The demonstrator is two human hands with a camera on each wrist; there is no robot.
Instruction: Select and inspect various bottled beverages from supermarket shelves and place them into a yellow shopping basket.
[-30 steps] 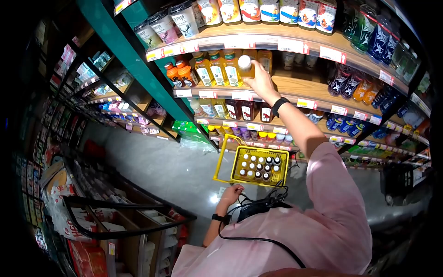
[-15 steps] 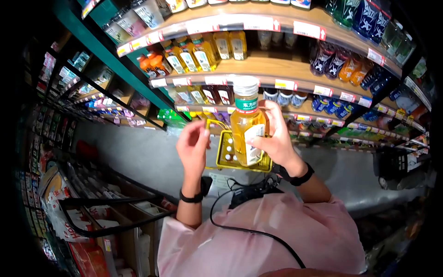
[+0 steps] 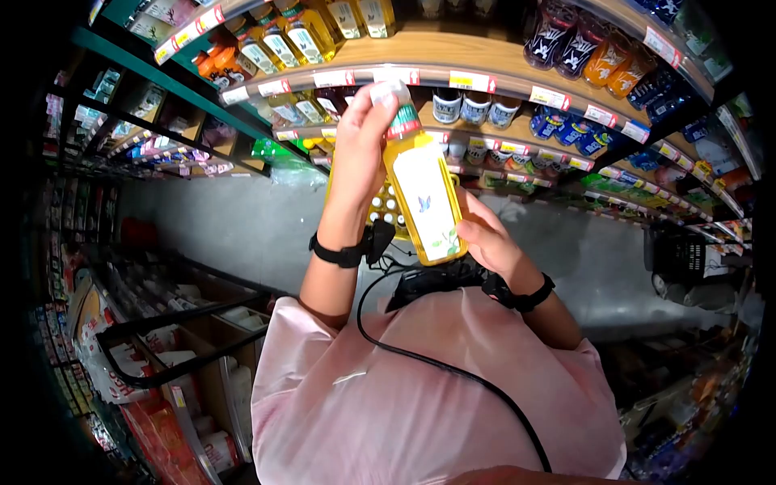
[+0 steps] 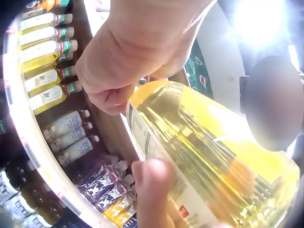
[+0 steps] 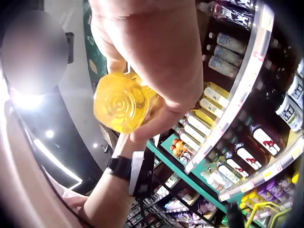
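A bottle of yellow tea (image 3: 424, 198) with a white cap, a green and red neck band and a white label is held in front of the chest, tilted with its cap up and to the left. My left hand (image 3: 360, 153) grips the cap, fingers and thumb round it. Around the lower body of the bottle, my right hand (image 3: 485, 230) has its thumb along the label's edge. The right wrist view looks at the yellow base of the bottle (image 5: 118, 102). Through its clear side, liquid shows in the left wrist view.
Behind the hands rises a curved shelf (image 3: 453, 52) with similar yellow bottles (image 3: 303, 36) at its left and dark purple bottles (image 3: 554, 36) at its right. Below stands a yellow basket with several capped bottles (image 3: 390, 204), partly hidden by the arm and bottle. A black cable (image 3: 469, 373) crosses the shirt.
The right hand has brought the bottle from the shelf to the chest and tilted it. My left hand has risen from low down and taken hold of the cap. The head view has shifted.
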